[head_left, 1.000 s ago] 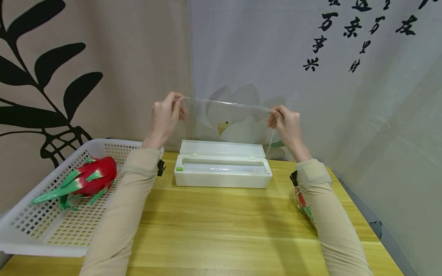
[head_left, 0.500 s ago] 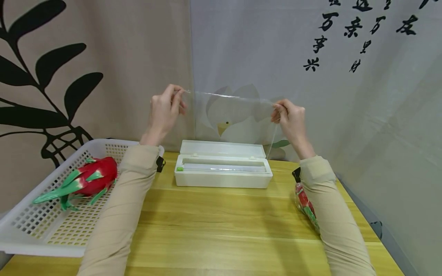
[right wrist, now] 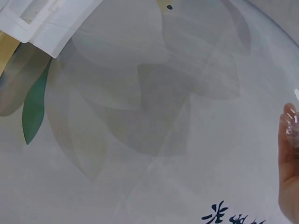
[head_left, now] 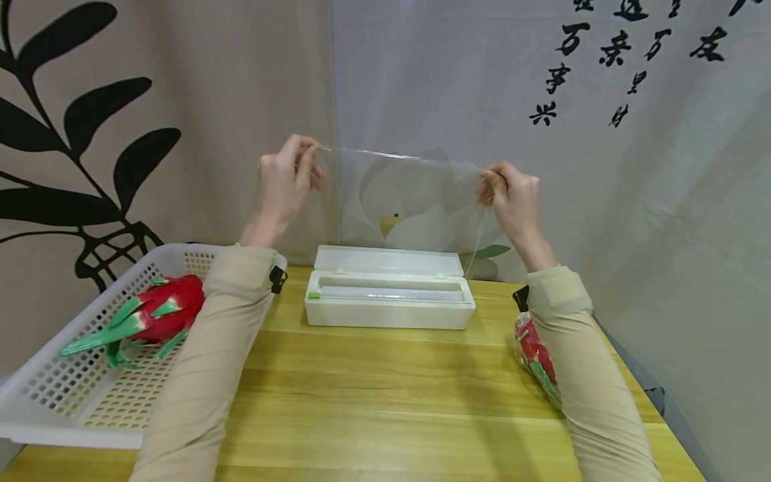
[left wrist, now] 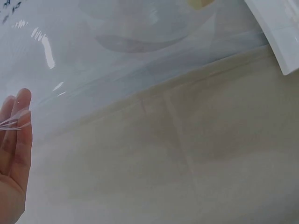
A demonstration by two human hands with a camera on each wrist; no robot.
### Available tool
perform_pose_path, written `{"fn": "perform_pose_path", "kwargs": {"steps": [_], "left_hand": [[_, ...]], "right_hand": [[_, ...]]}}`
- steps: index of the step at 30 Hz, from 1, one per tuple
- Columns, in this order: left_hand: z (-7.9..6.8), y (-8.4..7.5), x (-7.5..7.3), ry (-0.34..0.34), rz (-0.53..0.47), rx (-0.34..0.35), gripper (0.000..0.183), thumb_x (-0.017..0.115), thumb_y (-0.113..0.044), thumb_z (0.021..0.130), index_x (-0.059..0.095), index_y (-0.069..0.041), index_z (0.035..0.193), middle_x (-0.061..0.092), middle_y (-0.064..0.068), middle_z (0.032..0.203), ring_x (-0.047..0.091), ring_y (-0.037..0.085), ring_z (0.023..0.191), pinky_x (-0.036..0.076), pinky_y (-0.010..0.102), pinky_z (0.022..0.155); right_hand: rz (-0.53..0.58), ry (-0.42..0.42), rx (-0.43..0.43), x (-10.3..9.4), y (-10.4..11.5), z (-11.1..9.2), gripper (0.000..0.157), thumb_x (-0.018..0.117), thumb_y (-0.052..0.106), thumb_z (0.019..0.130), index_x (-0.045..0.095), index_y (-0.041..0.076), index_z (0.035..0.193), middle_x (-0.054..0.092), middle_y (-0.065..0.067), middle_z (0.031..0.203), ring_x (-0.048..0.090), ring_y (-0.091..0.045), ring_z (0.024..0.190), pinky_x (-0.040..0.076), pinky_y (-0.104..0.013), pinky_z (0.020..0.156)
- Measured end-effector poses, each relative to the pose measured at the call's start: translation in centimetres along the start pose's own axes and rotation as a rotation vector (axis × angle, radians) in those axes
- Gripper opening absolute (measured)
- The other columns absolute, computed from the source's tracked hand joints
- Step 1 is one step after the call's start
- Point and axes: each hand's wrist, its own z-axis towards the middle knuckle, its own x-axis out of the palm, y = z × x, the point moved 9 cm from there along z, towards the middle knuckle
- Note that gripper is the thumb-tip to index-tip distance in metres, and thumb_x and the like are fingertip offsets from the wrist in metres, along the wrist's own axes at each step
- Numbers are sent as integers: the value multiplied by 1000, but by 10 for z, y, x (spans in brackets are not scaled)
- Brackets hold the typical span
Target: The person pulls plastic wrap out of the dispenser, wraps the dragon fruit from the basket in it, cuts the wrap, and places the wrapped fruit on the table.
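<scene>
A clear sheet of plastic wrap [head_left: 409, 194] stretches upward from a white dispenser box [head_left: 390, 314], whose lid [head_left: 385, 260] stands raised at the back. My left hand [head_left: 283, 184] pinches the sheet's upper left corner between thumb and finger. Its upper right corner is pinched by my right hand [head_left: 512, 201], slightly lower than the left. In the left wrist view the film bunches in creases at the fingertips [left wrist: 24, 119]. Through the box opening the film roll [head_left: 390, 293] shows, with a small green piece [head_left: 314, 295] at the box's left end.
A white perforated basket [head_left: 114, 438] stands at the left with a red and green dragon fruit [head_left: 162, 311] in it. A film-wrapped dragon fruit [head_left: 536, 355] lies beside my right forearm, partly hidden by the sleeve. The wooden table [head_left: 373, 402] meets a hanging cloth [head_left: 602, 201] behind.
Both hands have risen and moved slightly apart, drawing the plastic wrap higher above the box. More of the wrapped dragon fruit shows beside the right sleeve. The box has stayed in place.
</scene>
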Motion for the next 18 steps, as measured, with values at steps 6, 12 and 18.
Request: {"fn": "perform_pose_path", "kwargs": {"steps": [6, 12, 18], "left_hand": [[3, -7, -5, -6, -5, 9, 28, 47, -20, 100, 60, 5, 104, 70, 20, 71, 67, 31, 56, 40, 1, 50], [7, -14, -9, -20, -8, 11, 28, 48, -20, 99, 61, 5, 103, 70, 20, 71, 64, 19, 52, 42, 2, 51], [10, -21, -14, -56, -34, 52, 29, 49, -19, 99, 61, 7, 102, 69, 20, 69, 48, -12, 48, 40, 1, 49]], "right_hand": [[4, -4, -15, -4, 5, 5, 24, 55, 9, 94, 64, -13, 88, 65, -26, 66, 53, 12, 52, 48, -8, 51], [19, -20, -28, -8, 9, 9, 23, 55, 7, 94, 64, -13, 87, 65, -26, 66, 53, 12, 52, 47, -8, 50], [21, -27, -35, -13, 15, 14, 24, 55, 8, 94, 64, -13, 87, 65, -25, 66, 53, 11, 52, 47, -8, 51]]}}
